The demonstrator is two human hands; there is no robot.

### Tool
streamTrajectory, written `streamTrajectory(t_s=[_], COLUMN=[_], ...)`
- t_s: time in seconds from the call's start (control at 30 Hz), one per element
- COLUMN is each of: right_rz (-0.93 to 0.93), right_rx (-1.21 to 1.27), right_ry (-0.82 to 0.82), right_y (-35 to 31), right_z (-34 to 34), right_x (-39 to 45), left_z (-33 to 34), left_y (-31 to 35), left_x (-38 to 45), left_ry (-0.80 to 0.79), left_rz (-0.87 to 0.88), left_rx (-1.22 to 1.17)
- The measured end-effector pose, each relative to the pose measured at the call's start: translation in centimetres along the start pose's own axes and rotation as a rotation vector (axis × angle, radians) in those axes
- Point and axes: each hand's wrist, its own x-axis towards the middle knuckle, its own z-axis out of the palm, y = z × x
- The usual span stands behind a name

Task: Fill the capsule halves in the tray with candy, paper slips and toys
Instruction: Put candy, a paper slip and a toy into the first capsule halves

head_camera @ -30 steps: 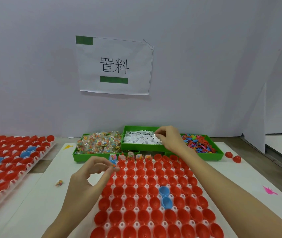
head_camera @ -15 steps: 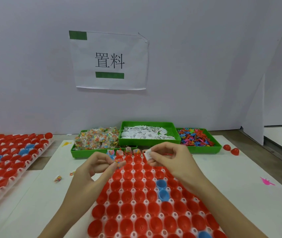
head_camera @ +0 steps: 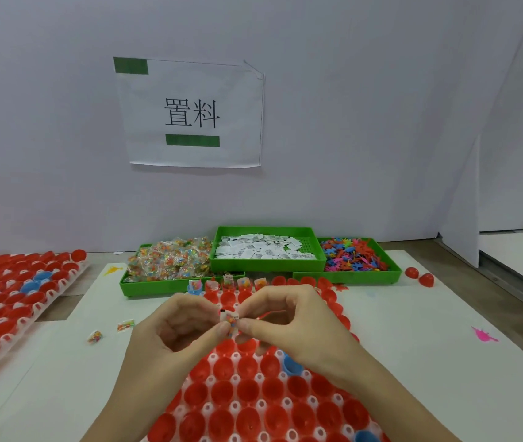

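Left hand (head_camera: 170, 333) and right hand (head_camera: 288, 323) meet above the capsule tray (head_camera: 253, 406), both pinching one candy packet with a paper slip (head_camera: 230, 318) between fingertips. Candy bin (head_camera: 164, 275), slip bin (head_camera: 266, 250) and toy bin (head_camera: 355, 263) sit behind the tray.

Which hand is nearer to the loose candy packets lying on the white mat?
Left. The left hand is just beside the loose candy packets, to their right; the right hand is farther right, beyond the left hand.
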Motion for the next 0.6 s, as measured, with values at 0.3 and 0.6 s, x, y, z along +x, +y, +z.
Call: streamTrajectory(t_s=[0.3, 0.6], right_rz=[0.004, 0.206], right_rx=[-0.232, -0.984], right_ry=[0.436, 0.508], right_y=[2.9, 9.5], right_z=[-6.0, -16.3], right_x=[2.9, 7.0], left_z=[-0.5, -1.1], left_y=[0.0, 0.0], left_x=[0.0, 0.5], left_ry=[0.014, -0.009], left_rz=[-0.077, -0.096], left_rx=[-0.046, -0.047])
